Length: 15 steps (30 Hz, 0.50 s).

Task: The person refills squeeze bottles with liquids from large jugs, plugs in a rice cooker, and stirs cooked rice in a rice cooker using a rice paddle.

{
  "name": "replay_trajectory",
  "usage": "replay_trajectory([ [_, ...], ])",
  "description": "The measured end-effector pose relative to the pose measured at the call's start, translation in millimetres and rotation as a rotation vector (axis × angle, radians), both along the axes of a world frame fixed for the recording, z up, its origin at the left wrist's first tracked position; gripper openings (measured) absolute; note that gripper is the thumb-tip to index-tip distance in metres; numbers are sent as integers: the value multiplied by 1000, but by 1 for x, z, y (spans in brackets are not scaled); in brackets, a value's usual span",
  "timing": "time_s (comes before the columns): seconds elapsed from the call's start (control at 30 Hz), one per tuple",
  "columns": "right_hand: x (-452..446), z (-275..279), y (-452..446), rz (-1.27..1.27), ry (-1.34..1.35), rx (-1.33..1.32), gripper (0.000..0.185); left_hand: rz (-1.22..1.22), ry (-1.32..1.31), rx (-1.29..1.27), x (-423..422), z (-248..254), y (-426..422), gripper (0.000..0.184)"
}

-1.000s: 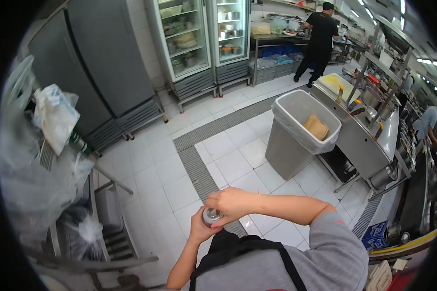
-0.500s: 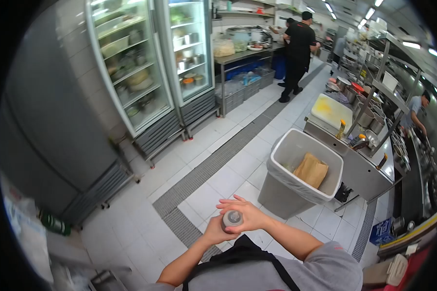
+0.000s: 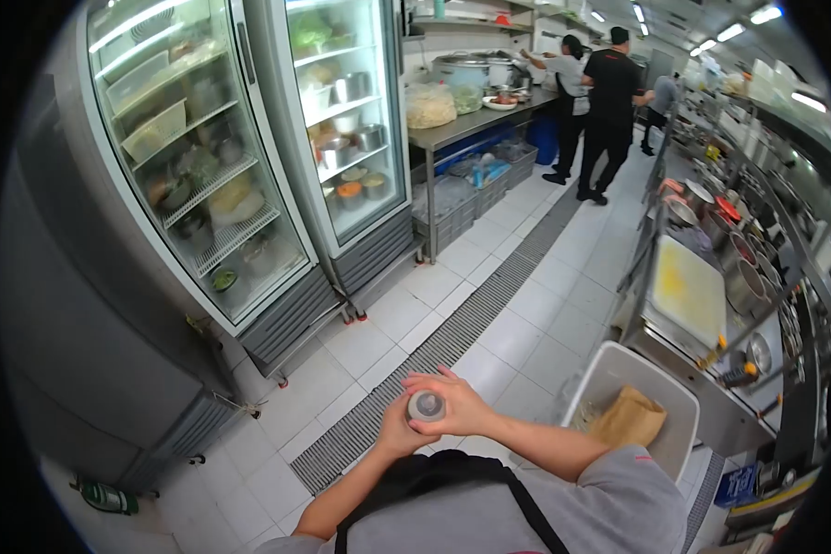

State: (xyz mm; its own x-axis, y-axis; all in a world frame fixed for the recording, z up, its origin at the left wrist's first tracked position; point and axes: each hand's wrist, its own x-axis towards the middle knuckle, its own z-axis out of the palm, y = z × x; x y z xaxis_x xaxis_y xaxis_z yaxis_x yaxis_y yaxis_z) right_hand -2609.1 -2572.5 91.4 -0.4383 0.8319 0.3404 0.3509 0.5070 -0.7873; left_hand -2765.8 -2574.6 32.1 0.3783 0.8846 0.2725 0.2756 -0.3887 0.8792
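Note:
A small bottle with a clear, pale top (image 3: pixel 427 405) is held upright between both hands, in front of the black apron (image 3: pixel 434 489). My left hand (image 3: pixel 399 429) wraps round its left side. Around the right side and top edge curls my right hand (image 3: pixel 462 406), its thumb against the near side and some fingers reaching over toward my left hand. What is inside the bottle cannot be made out.
Glass-door fridges (image 3: pixel 342 120) stand ahead left, beside a steel fridge (image 3: pixel 111 351). A grey bin (image 3: pixel 683 406) holding a paper bag (image 3: pixel 630 417) is at the right, by a counter with a cutting board (image 3: pixel 688 291). People (image 3: pixel 609 102) stand down the aisle; a floor drain (image 3: pixel 471 319) runs there.
The view has turned and moved toward the aisle, so the glass fridges look nearer and the bin sits lower right. My right hand has shifted round the bottle, which stays held.

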Motion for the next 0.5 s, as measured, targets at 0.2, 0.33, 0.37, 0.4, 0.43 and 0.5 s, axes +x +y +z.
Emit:
replay_trajectory([
  [0.2, -23, -20, 187, 30, -30, -66, 56, 131, -46, -174, -19, -7, 171, 56],
  [0.33, -2, -7, 303, -8, -20, -263, 87, 63, -17, 17, -9, -14, 311, 50],
  [0.37, 9, -13, 324, -27, 126, -282, 90, 38, -76, -51, 3, -5, 341, 50],
  [0.4, 22, -18, 344, -48, 275, -294, 93, 1, -81, -50, 20, 0, 374, 50],
  [0.43, 37, -18, 360, -152, 219, -201, 90, -34, 22, -12, 39, 5, 404, 51],
  [0.5, 69, -25, 385, -348, 243, -225, 85, -133, 155, 145, 79, 4, 453, 54],
])
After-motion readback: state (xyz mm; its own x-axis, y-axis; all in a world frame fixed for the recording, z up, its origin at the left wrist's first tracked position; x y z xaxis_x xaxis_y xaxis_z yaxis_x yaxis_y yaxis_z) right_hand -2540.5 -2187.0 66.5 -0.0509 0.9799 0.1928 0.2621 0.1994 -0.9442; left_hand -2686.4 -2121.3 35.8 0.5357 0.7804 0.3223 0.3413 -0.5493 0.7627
